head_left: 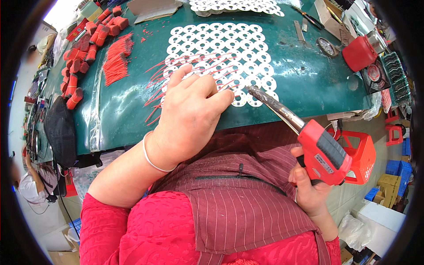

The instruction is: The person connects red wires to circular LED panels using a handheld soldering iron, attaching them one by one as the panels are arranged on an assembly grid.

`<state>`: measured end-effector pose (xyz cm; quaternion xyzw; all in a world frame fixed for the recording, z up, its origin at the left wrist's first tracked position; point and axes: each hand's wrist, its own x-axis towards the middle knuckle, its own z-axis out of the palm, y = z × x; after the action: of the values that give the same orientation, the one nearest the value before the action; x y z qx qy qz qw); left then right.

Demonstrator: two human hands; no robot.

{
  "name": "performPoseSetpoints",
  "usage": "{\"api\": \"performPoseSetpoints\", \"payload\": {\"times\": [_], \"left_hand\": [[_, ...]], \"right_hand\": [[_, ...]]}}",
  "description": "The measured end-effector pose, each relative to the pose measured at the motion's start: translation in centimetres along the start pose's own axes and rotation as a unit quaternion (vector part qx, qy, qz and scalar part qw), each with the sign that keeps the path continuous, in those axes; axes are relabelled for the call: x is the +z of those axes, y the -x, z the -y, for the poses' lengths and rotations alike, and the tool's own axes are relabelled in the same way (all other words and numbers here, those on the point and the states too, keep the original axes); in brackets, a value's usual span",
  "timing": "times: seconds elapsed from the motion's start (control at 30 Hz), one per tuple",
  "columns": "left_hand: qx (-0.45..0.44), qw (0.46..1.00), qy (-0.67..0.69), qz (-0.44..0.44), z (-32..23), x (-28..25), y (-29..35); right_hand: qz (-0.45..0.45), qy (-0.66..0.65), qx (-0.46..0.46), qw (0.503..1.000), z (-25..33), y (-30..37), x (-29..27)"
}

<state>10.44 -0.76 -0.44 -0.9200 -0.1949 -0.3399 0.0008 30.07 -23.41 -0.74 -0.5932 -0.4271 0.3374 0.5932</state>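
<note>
My left hand point(190, 110) is over the near part of a panel of round white circuit boards point(216, 44), its thumb and fingers curled together. Whatever is between those fingertips is hidden. Thin red wires point(154, 99) lie across the panel's left and middle part, passing beside and beyond this hand. In my right hand point(307, 183) is a red and black soldering gun point(327, 152), gripped by its handle. Its dark, crusted tip point(256, 91) points at the panel's near right corner, close to the left fingertips. From this view I cannot tell if the tip touches a board.
Bundles of red wire point(95, 37) and a loose wire pile point(117, 59) lie on the green table point(304, 88) at left. Another white panel point(238, 6) is at the far edge. To the right are a round tin point(327, 47), a red container point(360, 53) and a small fan point(375, 76).
</note>
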Motion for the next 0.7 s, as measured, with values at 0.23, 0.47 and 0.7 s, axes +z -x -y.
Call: {"api": "performPoseSetpoints", "payload": {"times": [0.23,0.47,0.7], "left_hand": [[0.006,1.000,-0.016,-0.002,-0.3,-0.1,0.0],[0.004,1.000,-0.005,-0.006,-0.3,-0.1,0.1],[0.003,1.000,-0.004,0.002,-0.4,-0.2,0.1]], "right_hand": [[0.059,0.085,-0.055,0.993,-1.2,0.2,-0.8],[0.018,0.006,0.020,1.000,0.0,0.5,0.1],[0.014,0.011,0.021,1.000,-0.2,0.4,0.2]]}}
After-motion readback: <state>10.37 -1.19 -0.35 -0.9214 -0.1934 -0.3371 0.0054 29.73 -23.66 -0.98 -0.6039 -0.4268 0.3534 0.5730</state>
